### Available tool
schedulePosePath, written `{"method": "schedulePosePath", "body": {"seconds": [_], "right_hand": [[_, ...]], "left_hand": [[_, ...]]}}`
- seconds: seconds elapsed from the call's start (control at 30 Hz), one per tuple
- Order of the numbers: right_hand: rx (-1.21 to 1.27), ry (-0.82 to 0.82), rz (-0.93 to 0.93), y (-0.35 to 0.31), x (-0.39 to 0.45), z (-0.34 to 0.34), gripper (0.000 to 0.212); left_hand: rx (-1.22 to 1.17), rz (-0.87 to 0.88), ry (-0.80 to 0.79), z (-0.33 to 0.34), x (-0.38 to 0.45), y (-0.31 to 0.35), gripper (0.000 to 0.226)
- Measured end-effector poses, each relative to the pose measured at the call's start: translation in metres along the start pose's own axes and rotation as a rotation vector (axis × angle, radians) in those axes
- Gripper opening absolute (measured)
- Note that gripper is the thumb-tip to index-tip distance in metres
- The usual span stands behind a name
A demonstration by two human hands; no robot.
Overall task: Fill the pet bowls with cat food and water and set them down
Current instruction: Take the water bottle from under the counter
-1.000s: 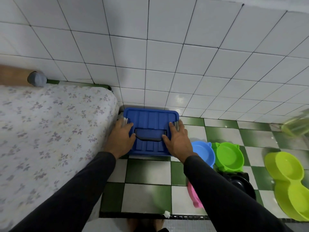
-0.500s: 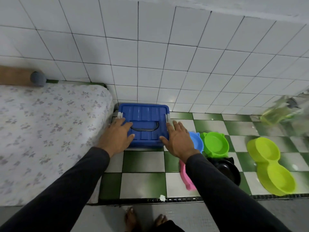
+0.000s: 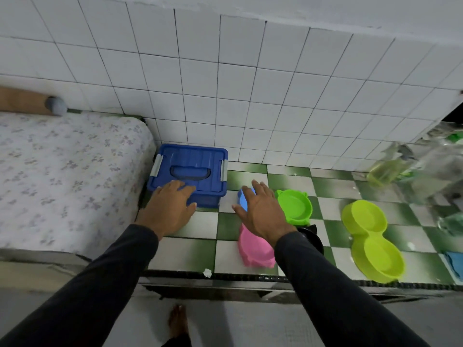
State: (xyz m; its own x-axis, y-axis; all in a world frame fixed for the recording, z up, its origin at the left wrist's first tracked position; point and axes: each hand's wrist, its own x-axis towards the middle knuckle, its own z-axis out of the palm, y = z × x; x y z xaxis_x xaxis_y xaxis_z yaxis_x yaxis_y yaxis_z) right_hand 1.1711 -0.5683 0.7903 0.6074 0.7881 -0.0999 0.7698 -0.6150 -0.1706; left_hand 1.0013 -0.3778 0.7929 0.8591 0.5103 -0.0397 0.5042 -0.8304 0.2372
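A blue lidded storage box point(image 3: 193, 159) with grey side clips and a dark handle stands against the tiled wall. My left hand point(image 3: 170, 206) hovers open over its near edge. My right hand point(image 3: 261, 209) is open above a blue bowl point(image 3: 243, 200), mostly hidden under it. Beside it sit a green bowl point(image 3: 295, 206), a pink bowl point(image 3: 253, 249), a black bowl point(image 3: 313, 237) partly behind my arm, and a yellow-green double bowl point(image 3: 370, 236). All bowls rest on the green-and-white checkered ledge point(image 3: 195, 251).
A mattress with a flowered sheet point(image 3: 67, 179) lies at the left, touching the box. Blurred clear bottles, one with yellowish liquid point(image 3: 390, 169), stand at the right. A blue cloth point(image 3: 454, 264) lies at the right edge. My bare foot point(image 3: 178, 321) is below the ledge.
Both hands have come off the blue box lid and drawn back toward me; the right hand has shifted right over the blue bowl. The view has pulled back.
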Motion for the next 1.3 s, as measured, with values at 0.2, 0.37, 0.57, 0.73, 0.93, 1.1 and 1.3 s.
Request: {"method": "schedulePosePath", "body": {"seconds": [0.2,0.37,0.57,0.73,0.93,1.1,1.3], "right_hand": [[0.003,-0.006,-0.044,0.04,-0.054,0.0,0.069],[0.027,-0.02,-0.049,0.063,-0.096,0.001,0.067],[0.053,-0.029,-0.036,0.078,-0.141,0.016,0.068],[0.09,-0.037,0.013,0.078,-0.178,0.031,0.068],[0.147,-0.048,0.058,0.065,-0.215,0.057,0.069],[0.182,-0.083,0.094,0.056,-0.244,0.084,0.07],[0.204,-0.201,0.103,0.058,-0.277,0.129,0.072]], "left_hand": [[-0.003,-0.064,-0.014,0.019,-0.046,0.062,0.055],[-0.006,-0.051,-0.001,0.028,-0.077,0.103,0.053],[-0.017,-0.032,-0.081,0.042,-0.108,0.131,0.056],[-0.015,0.007,-0.094,0.054,-0.131,0.139,0.054],[-0.064,0.006,-0.154,0.081,-0.171,0.128,0.054],[-0.068,0.018,-0.242,0.116,-0.204,0.113,0.06],[-0.048,0.012,-0.355,0.158,-0.234,0.108,0.074]]}}
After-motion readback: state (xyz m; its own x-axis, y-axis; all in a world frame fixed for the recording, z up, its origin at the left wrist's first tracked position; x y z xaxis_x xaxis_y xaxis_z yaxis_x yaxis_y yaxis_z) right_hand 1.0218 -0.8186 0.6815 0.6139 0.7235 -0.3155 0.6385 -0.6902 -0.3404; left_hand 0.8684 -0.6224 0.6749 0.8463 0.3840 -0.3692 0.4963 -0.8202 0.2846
